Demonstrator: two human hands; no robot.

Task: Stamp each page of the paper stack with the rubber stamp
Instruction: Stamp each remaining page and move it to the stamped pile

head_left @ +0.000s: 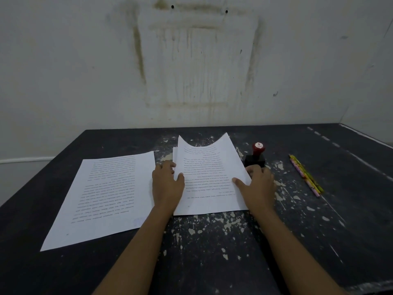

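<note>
Two hands on paper stack (pixel 209 184) mid-bench (pixel 212 252): left hand (pixel 167 184) grip clamped on its left edge, right hand (pixel 258 186) grip clamped on right edge, top sheets bowed upward. Rubber stamp (pixel 256 155) upright just behind right hand. Loose page (pixel 102 199) lies flat at left. Pencils (pixel 306 175) well right.

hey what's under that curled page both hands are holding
Under the curled page, more white sheets of the paper stack peek out at its far left edge. The left hand and right hand grip its sides. How many sheets, or their print, is covered.
</note>
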